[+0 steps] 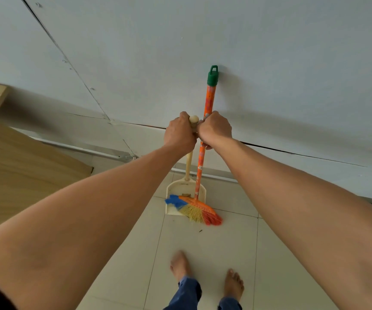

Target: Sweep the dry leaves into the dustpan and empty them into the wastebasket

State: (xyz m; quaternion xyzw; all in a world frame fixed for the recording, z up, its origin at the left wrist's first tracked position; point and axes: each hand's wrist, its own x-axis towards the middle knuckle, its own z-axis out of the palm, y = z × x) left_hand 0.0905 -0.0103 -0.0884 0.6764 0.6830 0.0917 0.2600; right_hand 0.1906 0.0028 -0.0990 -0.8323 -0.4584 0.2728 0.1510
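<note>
The cream plastic long-handled dustpan [174, 188] stands upright at the far edge of the tiled floor [202, 247], against the pale wall [270, 63]. The orange-handled broom [199, 173] stands just beside it, its blue, yellow and red bristles across the pan's mouth. The left hand [179, 133] curls its fingers round the dustpan handle's top, and the right hand [215, 128] grips the broom handle. Lifting the broom first would likely free the bristles cleanly.
</note>
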